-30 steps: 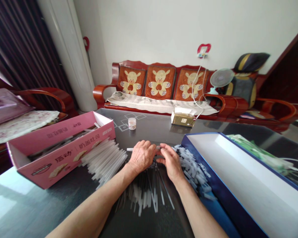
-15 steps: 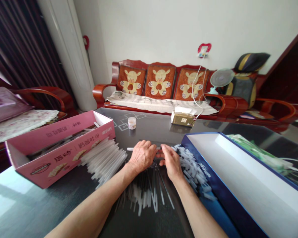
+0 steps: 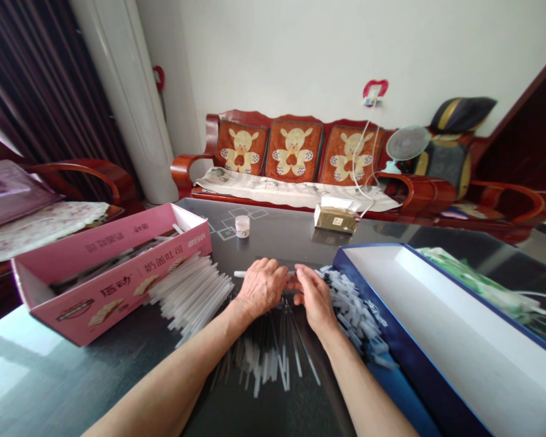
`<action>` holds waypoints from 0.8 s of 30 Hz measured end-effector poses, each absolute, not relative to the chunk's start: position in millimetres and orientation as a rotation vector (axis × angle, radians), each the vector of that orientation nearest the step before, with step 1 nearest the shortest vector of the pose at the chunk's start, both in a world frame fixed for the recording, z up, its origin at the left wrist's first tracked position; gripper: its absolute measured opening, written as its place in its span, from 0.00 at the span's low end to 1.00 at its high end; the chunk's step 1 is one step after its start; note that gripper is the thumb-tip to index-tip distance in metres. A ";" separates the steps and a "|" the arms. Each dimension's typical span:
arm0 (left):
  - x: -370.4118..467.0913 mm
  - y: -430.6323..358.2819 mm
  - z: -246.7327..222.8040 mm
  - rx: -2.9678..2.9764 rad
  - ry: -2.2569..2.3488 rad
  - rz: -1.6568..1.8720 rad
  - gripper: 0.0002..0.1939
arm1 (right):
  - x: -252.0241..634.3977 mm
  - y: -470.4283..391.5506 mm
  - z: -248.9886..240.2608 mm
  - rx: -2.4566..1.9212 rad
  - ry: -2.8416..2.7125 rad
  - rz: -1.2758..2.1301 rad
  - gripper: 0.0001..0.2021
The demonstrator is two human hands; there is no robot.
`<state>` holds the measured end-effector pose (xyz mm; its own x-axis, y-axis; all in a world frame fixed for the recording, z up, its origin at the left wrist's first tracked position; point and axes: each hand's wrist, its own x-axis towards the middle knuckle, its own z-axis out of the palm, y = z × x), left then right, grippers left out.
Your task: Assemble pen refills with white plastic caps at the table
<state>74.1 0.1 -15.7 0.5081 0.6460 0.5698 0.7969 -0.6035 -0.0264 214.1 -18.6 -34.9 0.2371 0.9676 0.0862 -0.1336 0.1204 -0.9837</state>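
Dark tabletop [image 3: 273, 243], tube [image 3: 239, 274] in left hand [image 3: 264, 284]

One slim whitish tube [image 3: 239, 274], center of frame, near-horizontal, left end exposed, middle hidden. Long translucent tubes [image 3: 193, 297], many, fanned in a heap, left of center, slanting. Thin clear strips [image 3: 266, 361], a loose spread, lower center, far ends hidden. Short pale bluish-white pieces [image 3: 352, 309], numerous, jumbled in an elongated pile, right of center.
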 end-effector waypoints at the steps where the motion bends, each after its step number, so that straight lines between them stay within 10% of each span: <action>1: 74.3 -0.1 -15.3 -2.471 -1.210 -0.750 0.16 | 214.4 -18.2 -35.9 -1.136 -0.969 1.039 0.20; 24: 73.5 1.7 -17.3 -2.492 -1.193 -0.726 0.13 | 214.9 -14.1 -42.0 -1.220 -1.013 1.001 0.17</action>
